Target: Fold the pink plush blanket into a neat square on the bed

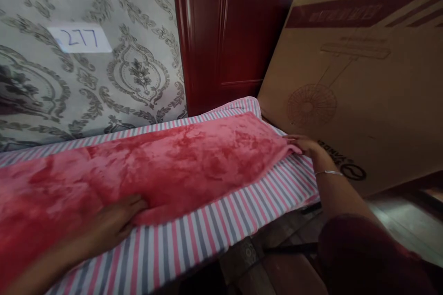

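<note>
A red plush blanket (pixel 194 156), folded into a long strip, lies over a striped padded board (pixel 221 219) that looks like an ironing board. At the near edge of the blanket, my left hand (pixel 116 219) has its fingers curled over the fabric and its thumb by the edge. My right hand (pixel 304 145), with a thin bracelet at the wrist, pinches the blanket's right corner, which is slightly lifted. Part of the right hand's grip is hidden behind the fabric.
A large cardboard box (pixel 363 83) leans beside the board's right end. Behind stand a dark red door (pixel 221 32) and a patterned wall (pixel 138 23) with a paper marked 277 (pixel 81 38). Dark legs or supports show below the board.
</note>
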`<action>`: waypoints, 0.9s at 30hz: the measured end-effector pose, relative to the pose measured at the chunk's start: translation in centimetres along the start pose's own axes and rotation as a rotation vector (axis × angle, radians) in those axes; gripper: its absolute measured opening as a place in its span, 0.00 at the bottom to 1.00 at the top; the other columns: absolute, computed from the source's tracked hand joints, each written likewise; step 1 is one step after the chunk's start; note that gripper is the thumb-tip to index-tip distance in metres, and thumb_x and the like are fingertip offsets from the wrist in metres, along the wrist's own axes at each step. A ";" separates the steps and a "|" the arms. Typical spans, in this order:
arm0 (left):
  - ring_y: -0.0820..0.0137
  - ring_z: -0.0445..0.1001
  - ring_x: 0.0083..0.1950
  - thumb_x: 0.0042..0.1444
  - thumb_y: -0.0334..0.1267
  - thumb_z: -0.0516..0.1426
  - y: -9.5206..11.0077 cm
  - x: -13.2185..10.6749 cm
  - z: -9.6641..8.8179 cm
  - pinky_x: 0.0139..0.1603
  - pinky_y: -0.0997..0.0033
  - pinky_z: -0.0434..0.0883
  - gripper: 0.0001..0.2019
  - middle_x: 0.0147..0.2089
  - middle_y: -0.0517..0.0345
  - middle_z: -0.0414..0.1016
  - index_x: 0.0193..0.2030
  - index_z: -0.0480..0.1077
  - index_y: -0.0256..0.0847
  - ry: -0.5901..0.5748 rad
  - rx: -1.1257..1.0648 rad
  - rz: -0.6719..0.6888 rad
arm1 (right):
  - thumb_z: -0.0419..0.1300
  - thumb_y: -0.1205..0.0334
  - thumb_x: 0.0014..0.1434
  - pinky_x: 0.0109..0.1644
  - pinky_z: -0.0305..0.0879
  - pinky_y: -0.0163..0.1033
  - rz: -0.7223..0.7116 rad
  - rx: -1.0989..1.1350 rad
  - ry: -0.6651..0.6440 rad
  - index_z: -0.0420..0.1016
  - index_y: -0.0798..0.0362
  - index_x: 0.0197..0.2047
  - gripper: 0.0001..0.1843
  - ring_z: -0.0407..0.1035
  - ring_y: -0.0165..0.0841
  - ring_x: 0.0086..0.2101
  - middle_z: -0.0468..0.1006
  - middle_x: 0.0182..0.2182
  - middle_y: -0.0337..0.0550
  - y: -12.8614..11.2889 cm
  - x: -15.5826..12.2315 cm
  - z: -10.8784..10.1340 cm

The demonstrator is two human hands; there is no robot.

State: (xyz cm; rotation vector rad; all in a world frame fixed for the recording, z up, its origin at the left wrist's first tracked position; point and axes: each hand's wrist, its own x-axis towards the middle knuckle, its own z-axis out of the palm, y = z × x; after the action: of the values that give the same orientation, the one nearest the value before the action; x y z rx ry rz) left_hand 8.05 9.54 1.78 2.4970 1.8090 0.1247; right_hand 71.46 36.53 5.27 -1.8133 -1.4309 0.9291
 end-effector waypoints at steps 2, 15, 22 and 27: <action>0.52 0.79 0.58 0.55 0.41 0.52 1.4 0.2 0.5 0.57 0.54 0.78 0.25 0.60 0.54 0.80 0.57 0.78 0.54 -0.027 0.032 0.038 | 0.68 0.62 0.53 0.36 0.74 0.34 0.053 0.004 0.027 0.83 0.54 0.44 0.14 0.76 0.34 0.31 0.85 0.31 0.44 2.1 -0.6 0.8; 0.53 0.73 0.65 0.67 0.50 0.52 8.7 5.6 0.1 0.66 0.50 0.71 0.25 0.68 0.49 0.72 0.69 0.68 0.51 0.080 0.078 0.366 | 0.70 0.60 0.56 0.25 0.65 0.34 0.203 0.021 0.045 0.80 0.56 0.33 0.08 0.68 0.31 0.22 0.78 0.23 0.41 1.5 -0.9 1.6; 0.56 0.75 0.60 0.66 0.32 0.43 11.4 7.6 -0.3 0.59 0.54 0.72 0.27 0.65 0.48 0.75 0.68 0.69 0.47 -0.041 0.180 0.384 | 0.72 0.60 0.54 0.34 0.73 0.35 0.185 0.147 0.076 0.81 0.55 0.42 0.13 0.76 0.34 0.30 0.83 0.31 0.45 -0.2 0.1 1.5; 0.59 0.77 0.53 0.66 0.30 0.41 11.8 7.9 0.2 0.58 0.54 0.73 0.23 0.53 0.49 0.80 0.55 0.75 0.42 0.008 0.133 0.372 | 0.73 0.60 0.52 0.33 0.73 0.37 0.156 0.178 0.100 0.81 0.56 0.39 0.12 0.75 0.35 0.28 0.82 0.28 0.44 0.0 -0.1 1.1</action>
State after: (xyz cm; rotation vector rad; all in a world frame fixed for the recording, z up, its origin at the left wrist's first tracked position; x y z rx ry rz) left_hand 21.65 13.40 2.92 2.9034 1.3765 0.0295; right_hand 70.52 36.55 4.71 -1.8297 -1.1214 0.9952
